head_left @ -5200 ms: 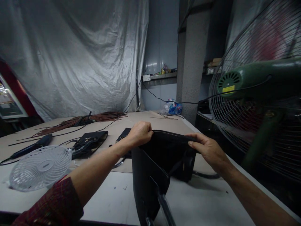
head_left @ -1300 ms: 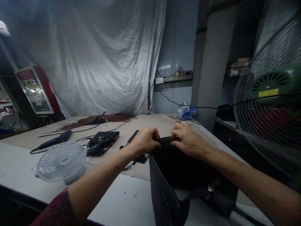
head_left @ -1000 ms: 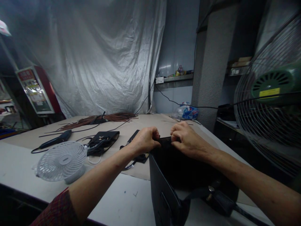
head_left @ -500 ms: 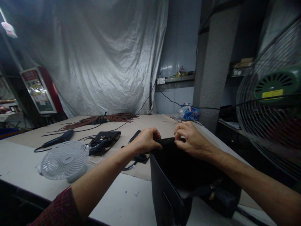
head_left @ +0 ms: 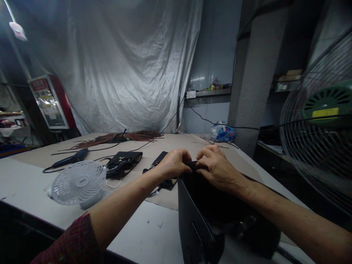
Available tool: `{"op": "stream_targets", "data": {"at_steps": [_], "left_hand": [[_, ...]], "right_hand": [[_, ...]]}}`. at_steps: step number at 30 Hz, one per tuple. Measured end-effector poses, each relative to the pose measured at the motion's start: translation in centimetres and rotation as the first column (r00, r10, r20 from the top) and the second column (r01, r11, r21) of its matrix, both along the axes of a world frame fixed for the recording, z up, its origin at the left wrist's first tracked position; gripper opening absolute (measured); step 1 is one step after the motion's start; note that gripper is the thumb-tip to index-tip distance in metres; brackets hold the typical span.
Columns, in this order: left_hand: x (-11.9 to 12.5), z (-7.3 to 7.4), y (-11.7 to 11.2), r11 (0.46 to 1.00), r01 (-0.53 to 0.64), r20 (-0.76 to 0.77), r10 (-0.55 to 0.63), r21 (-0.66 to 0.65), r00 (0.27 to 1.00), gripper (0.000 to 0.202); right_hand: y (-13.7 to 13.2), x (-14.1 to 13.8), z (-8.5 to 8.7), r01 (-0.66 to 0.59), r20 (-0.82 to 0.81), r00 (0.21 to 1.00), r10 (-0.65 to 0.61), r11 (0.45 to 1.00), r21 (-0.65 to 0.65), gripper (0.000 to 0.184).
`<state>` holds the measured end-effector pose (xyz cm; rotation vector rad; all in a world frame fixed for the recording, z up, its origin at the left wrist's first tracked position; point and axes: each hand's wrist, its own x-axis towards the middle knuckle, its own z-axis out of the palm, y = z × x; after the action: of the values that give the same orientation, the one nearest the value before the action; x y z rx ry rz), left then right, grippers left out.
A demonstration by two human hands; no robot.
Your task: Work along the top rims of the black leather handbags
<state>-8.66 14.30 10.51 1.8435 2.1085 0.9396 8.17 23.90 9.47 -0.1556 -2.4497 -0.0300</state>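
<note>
A black handbag stands at the table's near edge, its mouth open toward me and its inside dark. My left hand pinches the far rim of the bag near its left corner. Close beside it, my right hand is closed on the same rim, thumb and fingers pressed together. Only a small gap lies between the two hands. The bag's right side is partly hidden under my right forearm, and a blurred strap or handle with a metal fitting shows there.
A small white fan stands at left, near a dark corded tool. Black bags lie behind it. A bundle of brown strips rests at the back. A large caged fan fills the right side.
My right hand has slid left along the rim, closer to my left hand. My left hand keeps its pinch. The whole view has shifted slightly.
</note>
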Motion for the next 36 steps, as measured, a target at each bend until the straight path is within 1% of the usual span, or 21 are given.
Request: {"op": "stream_targets", "data": {"at_steps": [3, 5, 9, 11, 15, 18, 23, 25, 29, 31, 32, 34, 36], "left_hand": [[0.0, 0.0, 0.0, 1.000, 0.006, 0.024, -0.006, 0.006, 1.000, 0.034], [-0.1, -0.1, 0.0, 1.000, 0.013, 0.051, -0.013, 0.003, 0.999, 0.035], [-0.2, -0.1, -0.2, 1.000, 0.009, 0.043, -0.008, -0.016, 0.999, 0.029], [-0.2, -0.1, -0.3, 1.000, 0.014, 0.027, -0.013, -0.020, 1.000, 0.027], [-0.3, -0.1, -0.2, 0.999, 0.024, 0.057, -0.022, -0.040, 0.998, 0.028], [-0.4, -0.1, -0.1, 0.998, 0.035, 0.069, -0.031, -0.050, 0.997, 0.026], [-0.4, -0.1, -0.2, 0.998, 0.032, 0.084, -0.028, -0.045, 0.996, 0.022], [-0.3, 0.0, -0.3, 0.998, 0.040, 0.065, -0.037, -0.042, 0.997, 0.021], [0.0, 0.5, -0.3, 0.997, 0.063, -0.035, -0.064, -0.045, 0.997, 0.024], [0.4, 0.9, -0.3, 0.997, 0.065, -0.100, -0.069, -0.037, 0.993, 0.030], [0.6, 1.1, -0.2, 0.997, 0.062, -0.132, -0.066, -0.035, 0.989, 0.033], [0.9, 1.4, -0.1, 0.998, 0.048, -0.177, -0.053, -0.031, 0.983, 0.036], [1.1, 1.5, 0.0, 0.999, 0.043, -0.188, -0.045, -0.012, 0.981, 0.037]], "right_hand": [[0.1, 0.2, 0.0, -0.088, -0.007, 0.996, 0.088, 0.996, -0.006, 0.016], [0.2, 0.5, 0.2, -0.142, -0.008, 0.990, 0.142, 0.990, -0.008, 0.017], [0.2, 0.9, 0.4, -0.175, 0.026, 0.984, 0.175, 0.985, 0.009, 0.020], [0.2, 0.9, 0.4, -0.147, 0.014, 0.989, 0.147, 0.989, 0.013, 0.019], [0.4, 0.6, 0.3, -0.078, -0.079, 0.994, 0.076, 0.996, -0.030, 0.010], [0.4, 0.4, 0.4, -0.070, -0.106, 0.992, 0.063, 0.996, -0.060, 0.011], [0.3, 0.3, 0.4, -0.066, -0.148, 0.987, 0.056, 0.996, -0.060, 0.013], [0.3, 0.3, 0.3, -0.068, -0.146, 0.988, 0.058, 0.996, -0.062, 0.012], [0.2, 0.2, 0.2, -0.066, -0.142, 0.988, 0.056, 0.996, -0.062, 0.012], [0.3, 0.2, 0.6, -0.060, -0.178, 0.983, 0.048, 0.996, -0.065, 0.009], [0.4, 0.4, 0.9, -0.047, -0.221, 0.975, 0.030, 0.996, -0.074, 0.007], [0.6, 1.1, 1.9, 0.006, -0.337, 0.940, -0.044, 0.994, -0.111, 0.003], [1.0, 2.2, 3.0, 0.079, -0.423, 0.895, -0.141, 0.984, -0.163, 0.006]]}}
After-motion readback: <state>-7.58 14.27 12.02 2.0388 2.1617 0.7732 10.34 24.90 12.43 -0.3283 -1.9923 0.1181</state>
